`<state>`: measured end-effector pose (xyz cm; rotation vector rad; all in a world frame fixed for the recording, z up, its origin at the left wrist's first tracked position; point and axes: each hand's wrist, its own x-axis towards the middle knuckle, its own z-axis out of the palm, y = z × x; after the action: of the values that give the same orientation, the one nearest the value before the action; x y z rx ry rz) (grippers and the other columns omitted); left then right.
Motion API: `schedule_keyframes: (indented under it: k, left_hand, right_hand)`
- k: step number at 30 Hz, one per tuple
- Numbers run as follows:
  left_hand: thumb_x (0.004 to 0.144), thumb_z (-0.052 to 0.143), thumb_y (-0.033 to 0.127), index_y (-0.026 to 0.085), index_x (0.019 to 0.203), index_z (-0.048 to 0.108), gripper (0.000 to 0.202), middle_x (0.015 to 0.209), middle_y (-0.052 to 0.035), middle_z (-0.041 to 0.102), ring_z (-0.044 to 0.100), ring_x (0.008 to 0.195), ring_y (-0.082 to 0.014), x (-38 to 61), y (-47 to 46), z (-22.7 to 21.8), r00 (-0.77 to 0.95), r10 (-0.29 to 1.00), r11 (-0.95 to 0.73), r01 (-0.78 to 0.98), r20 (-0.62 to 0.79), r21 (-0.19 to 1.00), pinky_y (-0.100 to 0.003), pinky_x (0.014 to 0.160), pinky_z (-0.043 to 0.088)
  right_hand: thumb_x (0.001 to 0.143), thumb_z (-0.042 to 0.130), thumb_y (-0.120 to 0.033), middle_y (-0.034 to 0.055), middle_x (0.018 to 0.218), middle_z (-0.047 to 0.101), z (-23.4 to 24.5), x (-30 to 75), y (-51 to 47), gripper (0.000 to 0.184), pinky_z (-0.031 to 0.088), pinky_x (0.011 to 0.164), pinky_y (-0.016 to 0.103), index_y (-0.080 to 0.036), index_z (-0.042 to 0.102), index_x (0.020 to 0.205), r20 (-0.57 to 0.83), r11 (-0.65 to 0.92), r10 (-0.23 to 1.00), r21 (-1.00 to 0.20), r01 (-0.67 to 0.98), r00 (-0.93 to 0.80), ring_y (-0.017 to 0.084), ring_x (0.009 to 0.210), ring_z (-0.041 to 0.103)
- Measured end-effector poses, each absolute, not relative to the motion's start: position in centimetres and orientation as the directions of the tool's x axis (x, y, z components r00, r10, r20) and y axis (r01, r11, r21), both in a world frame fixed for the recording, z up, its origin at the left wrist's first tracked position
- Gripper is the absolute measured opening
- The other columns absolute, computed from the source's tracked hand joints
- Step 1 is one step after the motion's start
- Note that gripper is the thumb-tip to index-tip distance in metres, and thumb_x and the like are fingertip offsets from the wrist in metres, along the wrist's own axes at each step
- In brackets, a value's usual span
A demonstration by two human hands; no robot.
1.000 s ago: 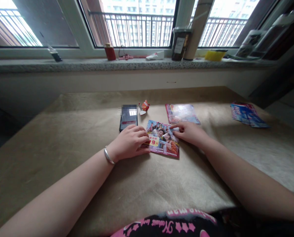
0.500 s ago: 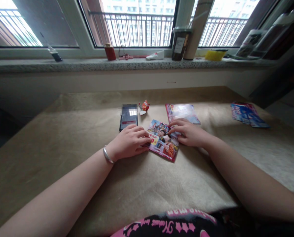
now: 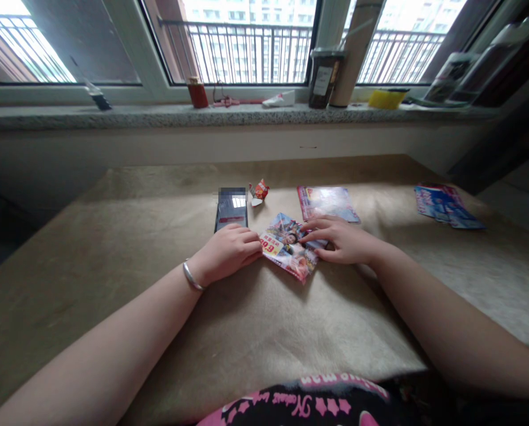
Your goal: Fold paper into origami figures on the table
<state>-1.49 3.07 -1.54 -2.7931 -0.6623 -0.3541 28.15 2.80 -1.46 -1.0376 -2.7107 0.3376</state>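
A colourful printed leaflet [image 3: 286,245] lies on the table between my hands, its lower edge bent and drawn up. My left hand [image 3: 231,251], with a silver bangle at the wrist, is closed on the leaflet's left edge; its fingertips and thumb are partly hidden. From the right, my right hand [image 3: 342,239] holds the leaflet, fingers curved over its face and thumb near the lower right edge. Just beyond my left hand lies a dark phone [image 3: 231,208]. A stack of similar leaflets [image 3: 329,204] lies flat beyond my right hand.
A crumpled red and white wrapper [image 3: 260,192] sits right of the phone. Several blue leaflets [image 3: 446,207] are fanned out at the table's far right. Behind the table [image 3: 113,248], the stone windowsill [image 3: 158,118] carries a red container [image 3: 197,93], a dark jar [image 3: 323,80] and yellow tape [image 3: 386,99].
The leaflet's lower edge has bent upward, and its printed face has shifted and turned slightly. My left hand has moved a little to the left; my right hand has barely moved.
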Motion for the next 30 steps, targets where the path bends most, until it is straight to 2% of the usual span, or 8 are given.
schedule_keyframes:
  k: [4, 9, 15, 18, 21, 23, 27, 30]
  left_hand:
    - [0.094, 0.040, 0.030, 0.018, 0.078, 0.061, 0.029, 0.078, -0.0020, 0.062, 0.055, 0.069, -0.0130, -1.7, 3.3, -1.7, 0.853, 0.433, -0.861, 0.487, 0.290, -0.149, -0.026, 0.068, 0.040]
    - [0.092, 0.043, 0.027, 0.018, 0.079, 0.061, 0.023, 0.078, -0.0022, 0.064, 0.055, 0.067, -0.0132, -1.7, 3.3, -1.6, 0.823, 0.457, -0.848, 0.517, 0.337, -0.115, -0.027, 0.072, 0.040]
    - [0.084, 0.049, 0.021, 0.017, 0.068, 0.056, 0.019, 0.064, -0.0015, 0.061, 0.057, 0.062, -0.0145, -1.6, 3.5, -2.1, 0.751, 0.552, -0.799, 0.601, 0.363, -0.030, -0.027, 0.066, 0.042]
    - [0.084, 0.052, 0.023, 0.016, 0.073, 0.058, 0.014, 0.065, -0.0015, 0.061, 0.057, 0.061, -0.0146, -1.7, 3.5, -2.4, 0.698, 0.594, -0.766, 0.643, 0.400, 0.016, -0.027, 0.064, 0.044]
    - [0.083, 0.053, 0.019, 0.016, 0.081, 0.057, 0.005, 0.074, -0.0025, 0.062, 0.057, 0.063, -0.0128, -1.5, 3.4, -2.5, 0.657, 0.618, -0.753, 0.653, 0.431, 0.085, -0.024, 0.062, 0.045]
    - [0.083, 0.052, 0.016, 0.015, 0.090, 0.057, 0.009, 0.089, -0.0053, 0.062, 0.058, 0.066, -0.0110, -1.3, 3.3, -2.6, 0.628, 0.616, -0.750, 0.652, 0.476, 0.111, -0.022, 0.061, 0.046]
    - [0.085, 0.049, 0.015, 0.020, 0.100, 0.061, 0.020, 0.121, -0.0085, 0.050, 0.059, 0.076, -0.0100, -1.1, 3.1, -3.1, 0.663, 0.572, -0.782, 0.619, 0.483, 0.076, -0.023, 0.066, 0.050]
    - [0.086, 0.048, 0.014, 0.021, 0.094, 0.065, 0.021, 0.125, -0.0092, 0.047, 0.059, 0.078, -0.0104, -1.2, 3.1, -3.2, 0.702, 0.569, -0.801, 0.592, 0.428, 0.093, -0.026, 0.070, 0.051]
  right_hand:
    - [0.084, 0.051, -0.029, 0.0056, 0.125, 0.059, -1.3, 28.2, 2.7, 0.032, 0.033, 0.102, 0.044, -0.026, 0.066, 0.112, 0.117, 0.727, 0.674, -0.284, 0.626, -0.729, 0.024, 0.117, 0.051]
    - [0.090, 0.043, -0.034, 0.0042, 0.119, 0.063, -0.9, 28.2, 2.5, 0.030, 0.031, 0.096, 0.047, -0.027, 0.068, 0.106, 0.132, 0.712, 0.692, -0.282, 0.643, -0.709, 0.026, 0.114, 0.053]
    - [0.087, 0.048, -0.036, 0.0085, 0.098, 0.068, -1.2, 27.6, 2.7, 0.029, 0.041, 0.083, 0.037, -0.020, 0.072, 0.090, 0.159, 0.653, 0.756, -0.258, 0.712, -0.635, 0.024, 0.093, 0.060]
    - [0.085, 0.050, -0.029, 0.0079, 0.096, 0.068, -1.8, 26.9, 2.7, 0.024, 0.043, 0.075, 0.032, -0.019, 0.070, 0.096, 0.194, 0.553, 0.833, -0.314, 0.772, -0.518, 0.021, 0.085, 0.061]
    - [0.083, 0.055, -0.032, 0.0057, 0.093, 0.068, -2.7, 26.3, 2.8, 0.028, 0.044, 0.064, 0.028, -0.021, 0.065, 0.106, 0.194, 0.375, 0.927, -0.420, 0.827, -0.321, 0.017, 0.072, 0.059]
    - [0.084, 0.054, -0.035, 0.0057, 0.093, 0.068, -3.2, 26.1, 2.9, 0.029, 0.044, 0.062, 0.028, -0.021, 0.065, 0.107, 0.186, 0.336, 0.942, -0.463, 0.820, -0.280, 0.016, 0.069, 0.058]
    - [0.080, 0.058, -0.034, 0.0064, 0.096, 0.067, -3.8, 26.1, 3.2, 0.029, 0.046, 0.065, 0.028, -0.020, 0.064, 0.105, 0.192, 0.332, 0.943, -0.467, 0.820, -0.272, 0.016, 0.074, 0.059]
    - [0.079, 0.059, -0.033, 0.0070, 0.099, 0.067, -3.7, 26.2, 3.2, 0.032, 0.047, 0.067, 0.029, -0.019, 0.063, 0.107, 0.194, 0.326, 0.944, -0.438, 0.838, -0.266, 0.017, 0.077, 0.060]
